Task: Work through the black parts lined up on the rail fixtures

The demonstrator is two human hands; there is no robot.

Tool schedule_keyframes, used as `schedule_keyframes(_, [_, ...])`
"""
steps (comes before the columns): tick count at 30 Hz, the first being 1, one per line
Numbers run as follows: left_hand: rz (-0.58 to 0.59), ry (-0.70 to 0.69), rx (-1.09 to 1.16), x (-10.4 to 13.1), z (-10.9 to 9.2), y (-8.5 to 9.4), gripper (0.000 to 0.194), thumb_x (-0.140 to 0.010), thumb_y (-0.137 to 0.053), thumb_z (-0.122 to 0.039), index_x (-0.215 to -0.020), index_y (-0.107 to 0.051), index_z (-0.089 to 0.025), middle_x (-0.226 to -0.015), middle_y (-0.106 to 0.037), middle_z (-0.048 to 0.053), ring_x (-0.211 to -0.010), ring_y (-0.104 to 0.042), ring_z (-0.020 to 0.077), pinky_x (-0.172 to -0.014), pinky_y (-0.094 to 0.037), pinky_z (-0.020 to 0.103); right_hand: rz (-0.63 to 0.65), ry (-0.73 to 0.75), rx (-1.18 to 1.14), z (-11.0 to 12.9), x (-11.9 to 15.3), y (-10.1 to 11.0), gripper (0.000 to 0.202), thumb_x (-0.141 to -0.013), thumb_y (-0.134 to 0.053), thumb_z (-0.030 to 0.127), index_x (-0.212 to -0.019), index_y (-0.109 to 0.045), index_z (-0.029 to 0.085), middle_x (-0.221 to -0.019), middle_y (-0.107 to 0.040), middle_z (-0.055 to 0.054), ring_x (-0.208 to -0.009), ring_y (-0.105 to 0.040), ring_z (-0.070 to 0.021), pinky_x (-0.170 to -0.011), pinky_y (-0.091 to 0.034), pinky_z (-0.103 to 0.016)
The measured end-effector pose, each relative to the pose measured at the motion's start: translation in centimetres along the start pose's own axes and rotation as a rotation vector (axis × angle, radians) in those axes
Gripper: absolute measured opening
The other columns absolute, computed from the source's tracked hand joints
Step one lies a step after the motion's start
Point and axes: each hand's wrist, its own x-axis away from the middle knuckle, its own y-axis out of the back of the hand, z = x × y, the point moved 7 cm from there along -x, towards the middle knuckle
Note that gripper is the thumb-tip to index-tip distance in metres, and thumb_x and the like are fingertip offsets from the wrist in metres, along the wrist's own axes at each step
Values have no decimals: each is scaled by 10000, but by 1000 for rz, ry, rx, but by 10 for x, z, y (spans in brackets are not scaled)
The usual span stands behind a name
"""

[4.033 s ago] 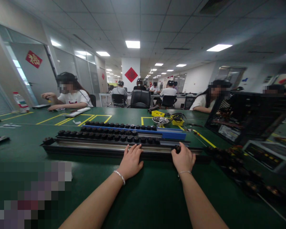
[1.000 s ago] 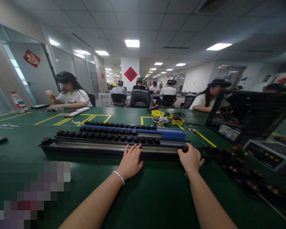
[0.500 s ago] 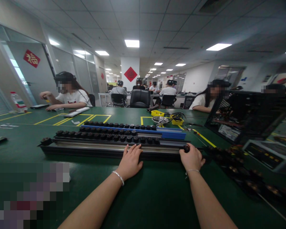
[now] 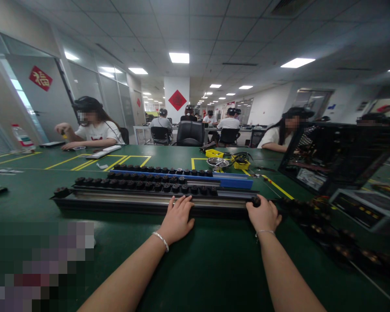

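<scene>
My left hand [image 4: 178,220] lies with its fingers stretched out over the near edge of a long black rail [image 4: 117,208] that has a shiny metal channel. At the rail's right end, my right hand [image 4: 264,213] grips a small black round part [image 4: 256,201] between thumb and fingers. A single similar black part [image 4: 61,191] sits at the rail's left end. Just behind, another black rail carries a row of black round parts [image 4: 148,186]. Farther back, a blue rail [image 4: 236,183] bears one more such row.
On the right, loose black parts [image 4: 321,227] lie in lines beside a power supply box [image 4: 364,212] and an open computer case [image 4: 325,160]. Yellow trays [image 4: 214,154] and a metal bowl [image 4: 217,163] stand beyond the rails. Two people sit across the green table [image 4: 208,277].
My right hand has shifted very slightly to the right with the small black round part. My left hand stays in place on the rail.
</scene>
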Motion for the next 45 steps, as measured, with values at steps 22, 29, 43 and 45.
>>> schedule_keyframes(22, [1, -12, 6, 0, 1, -1, 406, -763, -538, -290, -1159, -468, -230, -1397, -424, 49, -1317, -299, 247, -1112, -93, 515, -31, 13, 58, -15, -11, 5, 632, -726, -464, 442, -1318, -398, 231, -1402, -361, -114, -1316, -220, -314, -1014, -198, -596])
schedule_keyframes(29, [-11, -8, -1, 0, 0, -1, 392, -764, -537, -275, -1147, -470, -230, -1393, -430, 48, -1307, -315, 242, -1107, -106, 511, -39, -11, 131, -18, -11, 6, 647, -715, -455, 514, -1293, -452, 226, -1450, -272, -128, -1336, -152, -345, -1020, -194, -581])
schedule_keyframes(43, [-10, -12, 8, 0, 0, 1, 397, -762, -541, -289, -1148, -473, -230, -1385, -439, 52, -1308, -317, 241, -1109, -105, 511, -54, -95, 82, -29, -13, 13, 633, -722, -448, 555, -1284, -468, 265, -1454, -262, -112, -1325, -156, -396, -1012, -197, -590])
schedule_keyframes(45, [-12, -14, 8, 0, 0, 1, 396, -761, -542, -288, -1147, -474, -232, -1384, -440, 49, -1307, -319, 240, -1109, -106, 510, -29, -125, 59, -32, -14, 14, 635, -721, -443, 559, -1288, -466, 274, -1448, -281, -103, -1316, -180, -398, -1013, -206, -584])
